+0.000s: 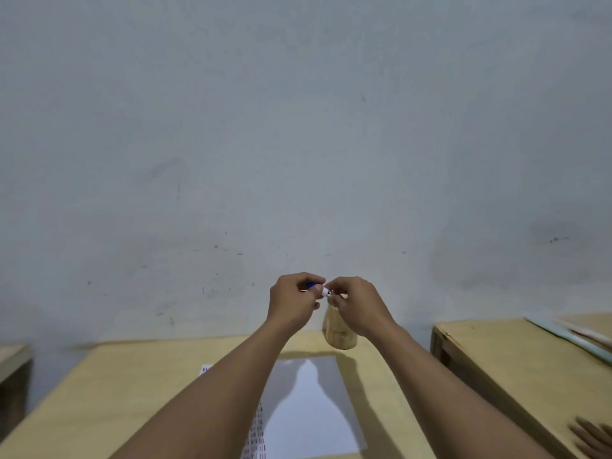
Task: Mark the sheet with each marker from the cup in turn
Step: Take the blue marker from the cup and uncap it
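Both my hands are raised in front of the wall, above the far edge of the table. My left hand [291, 301] is closed around a blue part of a marker [311, 285]. My right hand [356, 304] pinches the white end [326, 292] of the same marker; whether cap and body are joined or apart I cannot tell. Behind and below my right hand stands a wooden cup [337, 336], its top hidden by the hand. A white sheet [311, 409] lies flat on the table between my forearms, with rows of small red and dark marks along its left edge [256, 435].
The light wooden table [132, 392] carries a small printed slip [206, 370] by my left forearm. A second table [513, 356] stands to the right with long pale strips [569, 339] on it. Another person's hand [592, 437] rests at its near corner. A third tabletop [11, 356] shows at far left.
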`<state>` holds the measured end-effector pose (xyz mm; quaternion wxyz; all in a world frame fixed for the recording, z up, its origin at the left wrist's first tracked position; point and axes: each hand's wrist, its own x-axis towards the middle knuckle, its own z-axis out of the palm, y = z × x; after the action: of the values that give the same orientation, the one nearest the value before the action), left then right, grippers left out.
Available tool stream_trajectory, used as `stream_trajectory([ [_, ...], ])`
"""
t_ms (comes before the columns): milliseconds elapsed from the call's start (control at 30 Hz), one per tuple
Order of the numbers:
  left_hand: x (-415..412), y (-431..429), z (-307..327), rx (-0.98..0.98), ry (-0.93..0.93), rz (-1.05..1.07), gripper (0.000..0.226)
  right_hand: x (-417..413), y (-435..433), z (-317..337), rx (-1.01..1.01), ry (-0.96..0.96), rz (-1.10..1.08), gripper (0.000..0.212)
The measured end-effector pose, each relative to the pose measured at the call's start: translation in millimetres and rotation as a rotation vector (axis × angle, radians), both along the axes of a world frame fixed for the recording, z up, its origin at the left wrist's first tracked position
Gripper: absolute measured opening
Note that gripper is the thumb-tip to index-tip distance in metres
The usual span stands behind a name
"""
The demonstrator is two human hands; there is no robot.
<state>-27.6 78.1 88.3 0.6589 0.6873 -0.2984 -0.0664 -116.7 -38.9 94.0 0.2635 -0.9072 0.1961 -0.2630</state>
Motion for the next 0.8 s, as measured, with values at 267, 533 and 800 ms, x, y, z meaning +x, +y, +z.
stream_trajectory([
  [267,3,42,-10,-0.146,0.139,0.105,0.011,-14,57,-16,-0.138,-0.228,-0.168,0.021],
  [533,-1,71,-14,-0.152,0.16,-0.007,0.005,1,101,-25,1.556,-0.383,0.114,0.028],
  [800,11,89,-29,-0.113,0.151,0.029,0.011,25,117,-42,1.616,-0.601,0.182,0.018],
])
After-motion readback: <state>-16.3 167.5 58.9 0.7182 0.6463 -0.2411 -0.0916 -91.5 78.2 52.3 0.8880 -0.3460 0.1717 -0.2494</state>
